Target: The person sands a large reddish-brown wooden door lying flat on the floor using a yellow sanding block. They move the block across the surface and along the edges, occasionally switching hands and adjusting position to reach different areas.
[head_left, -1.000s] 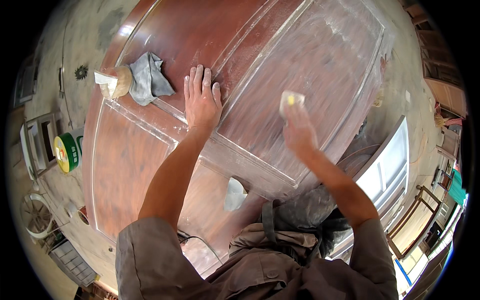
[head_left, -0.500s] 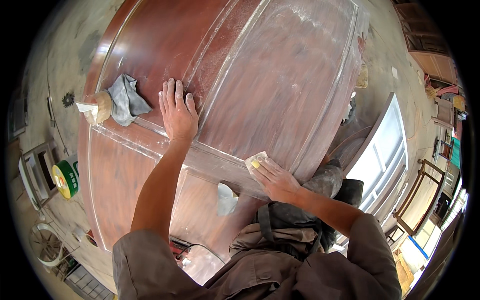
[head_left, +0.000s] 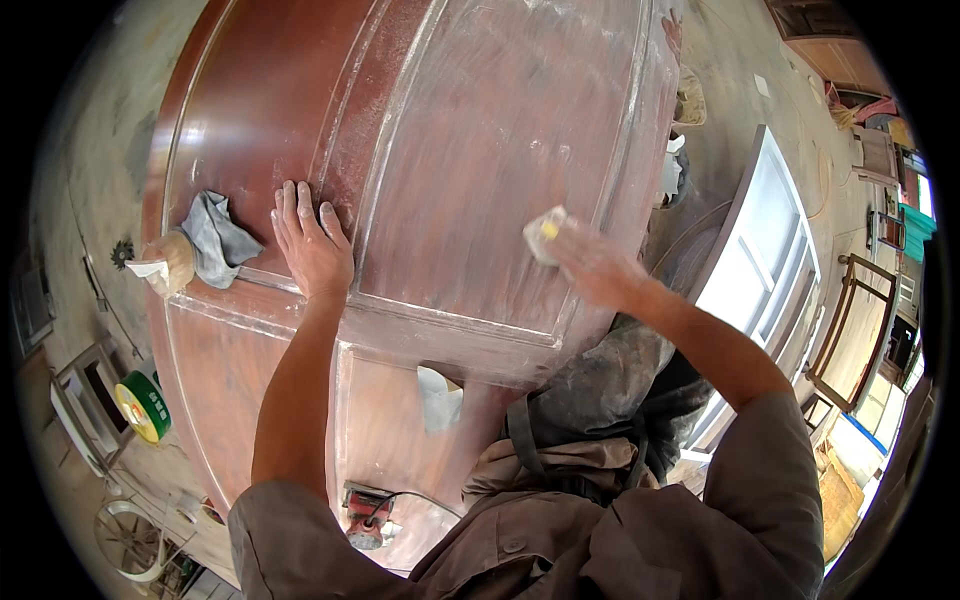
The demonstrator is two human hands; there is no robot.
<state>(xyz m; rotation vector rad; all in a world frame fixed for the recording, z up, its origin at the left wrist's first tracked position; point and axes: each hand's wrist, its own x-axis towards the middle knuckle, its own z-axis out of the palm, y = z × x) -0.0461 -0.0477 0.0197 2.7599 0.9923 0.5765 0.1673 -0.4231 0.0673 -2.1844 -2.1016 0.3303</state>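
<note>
Wooden door point(head_left: 480, 160): large reddish-brown panelled slab lying flat, filling the frame from 9 o'clock round to 2 o'clock; raised mouldings frame a big recessed panel, whose surface is dulled with pale dust toward 1 o'clock.

White-framed glazed door point(head_left: 770, 250): stands off the wooden door's edge at 3 o'clock; well apart from both hands.

Left hand point(head_left: 312, 245): flat, palm down, fingers spread apart and gripping nothing; pressed on the door's moulding at about 10 o'clock from centre, forearm running down to 7 o'clock.

Right hand point(head_left: 590, 265): blurred, at 2 o'clock from centre, resting on the recessed panel close to its right moulding; fingers closed around a sanding pad point(head_left: 545, 235), pale with a yellow patch, which juts from the hand's upper left and touches the panel.

Grey rag point(head_left: 215, 240): crumpled on the door at 9 o'clock, near the left hand's little finger, apart from it.

Tan round object point(head_left: 172, 262): just beside the rag on its 9 o'clock side, with a scrap of white paper against it; kind cannot be told.

Green tape roll point(head_left: 140, 405): off the door at 8 o'clock, on a stand below the door's edge.

Pale scrap point(head_left: 438, 395): on the door's lower panel at 6 o'clock, between the forearms.

Red power tool point(head_left: 365, 510): at 6 o'clock, partly hidden by the person's shirt; black cord attached.
</note>
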